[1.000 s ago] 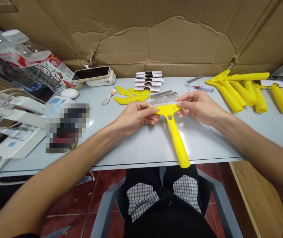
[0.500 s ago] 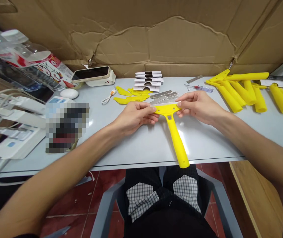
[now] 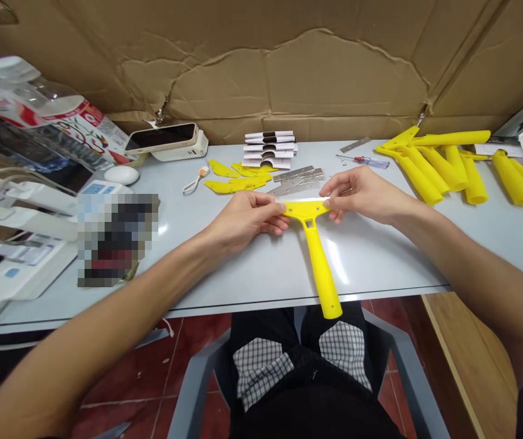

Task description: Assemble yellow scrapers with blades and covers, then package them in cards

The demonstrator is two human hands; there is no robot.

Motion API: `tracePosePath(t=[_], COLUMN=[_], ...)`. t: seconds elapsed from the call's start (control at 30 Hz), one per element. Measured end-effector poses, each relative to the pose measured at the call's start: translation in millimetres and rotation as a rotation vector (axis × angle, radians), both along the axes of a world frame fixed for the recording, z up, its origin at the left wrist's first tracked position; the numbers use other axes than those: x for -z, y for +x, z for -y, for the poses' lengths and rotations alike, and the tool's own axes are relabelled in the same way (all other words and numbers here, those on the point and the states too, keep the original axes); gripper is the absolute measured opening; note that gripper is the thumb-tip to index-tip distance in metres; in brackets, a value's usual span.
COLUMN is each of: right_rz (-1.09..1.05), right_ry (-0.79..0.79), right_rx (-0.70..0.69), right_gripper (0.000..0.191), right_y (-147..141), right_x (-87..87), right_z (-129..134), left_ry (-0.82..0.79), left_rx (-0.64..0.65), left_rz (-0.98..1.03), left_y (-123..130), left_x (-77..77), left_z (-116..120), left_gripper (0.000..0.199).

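Observation:
A yellow scraper (image 3: 320,262) is held by both ends of its wide head, its handle pointing down toward the table's front edge. My left hand (image 3: 254,219) pinches the left end of the head. The right end is between the thumb and fingers of my right hand (image 3: 350,196). A thin blade edge shows along the top of the head. Just beyond lie loose metal blades (image 3: 301,178). Several flat yellow pieces (image 3: 238,181) rest left of the blades, with a stack of white blade sleeves (image 3: 268,150) behind them.
On the right are several yellow handles (image 3: 453,164) and a screwdriver (image 3: 364,161). A phone (image 3: 163,138) on a white box, a white mouse (image 3: 122,175), a white cable (image 3: 196,180), bottles (image 3: 78,122) and a power strip (image 3: 27,262) stand on the left. Cardboard (image 3: 224,61) lines the back.
The scraper has moved slightly left and down in the view, its handle hanging a little more upright. Both hands keep hold of its ends. The whole view has shifted slightly.

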State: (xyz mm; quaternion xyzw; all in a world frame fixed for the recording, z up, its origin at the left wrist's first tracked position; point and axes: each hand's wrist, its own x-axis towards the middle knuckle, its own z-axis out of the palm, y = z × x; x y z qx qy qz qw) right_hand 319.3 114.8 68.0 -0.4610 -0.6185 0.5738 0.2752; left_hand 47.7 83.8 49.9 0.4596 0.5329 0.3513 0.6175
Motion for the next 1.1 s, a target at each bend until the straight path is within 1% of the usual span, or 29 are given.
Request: tracePosePath(t=[0.13, 0.27, 0.4, 0.5, 0.57, 0.63, 0.77, 0.8, 0.83, 0.87, 0.9, 0.97, 1.0, 1.03, 1.1], right_rz=[-0.033, -0.047, -0.039, 0.015, 0.086, 0.198, 0.525, 0.612, 0.705, 0.800, 0.898, 1.038, 1.069, 1.072, 1.040], right_ry=[-0.024, -0.031, -0.025, -0.002, 0.084, 0.245, 0.617, 0.660, 0.659, 0.628, 0.568, 0.440, 0.392, 0.364, 0.343], right_rx=[0.019, 0.038, 0.003, -0.015, 0.028, 0.134, 0.436, 0.449, 0.416, 0.349, 0.286, 0.139, 0.077, 0.021, -0.059], right_gripper=[0.026, 0.022, 0.019, 0.019, 0.020, 0.022, 0.015, 0.011, 0.009, 0.009, 0.015, 0.038, 0.042, 0.039, 0.017], right_y=[0, 1, 0, -1, 4, 17, 65, 78, 89, 98, 104, 111, 112, 111, 107], right_x=[0.7, 0.2, 1.4, -2.6, -10.3, -21.0, -41.6, -45.1, -47.5, -48.8, -48.9, -46.1, -43.6, -40.8, -35.1], right_z=[-1, -2, -2, -1, -1, -4, -19, -23, -28, -32, -36, -43, -46, -48, -50], left_ry=[0.004, -0.016, 0.016, 0.029, 0.031, 0.031, 0.032, 0.031, 0.029, 0.030, 0.032, 0.038, 0.041, 0.042, 0.039], left_rx=[-0.009, -0.038, -0.009, -0.013, -0.024, -0.030, -0.025, -0.022, -0.017, -0.012, -0.008, -0.001, 0.000, 0.002, 0.008], left_rz=[0.044, 0.087, 0.043, 0.005, -0.016, -0.040, -0.071, -0.074, -0.074, -0.072, -0.069, -0.065, -0.069, -0.075, -0.092], left_y=[1, 0, -1, -2, -2, -2, -2, -2, -3, -3, -4, -5, -6, -6, -7], left_x=[2.7, 3.7, 5.7, 5.6, 3.9, 1.7, 0.8, 1.3, 2.1, 2.9, 3.6, 4.5, 4.5, 4.4, 3.9], left_z=[-1, -4, -3, -2, -2, -2, -3, -4, -4, -4, -4, -4, -4, -5, -6], left_gripper=[0.012, 0.013, 0.012, 0.013, 0.014, 0.016, 0.017, 0.017, 0.016, 0.015, 0.015, 0.014, 0.015, 0.015, 0.017])
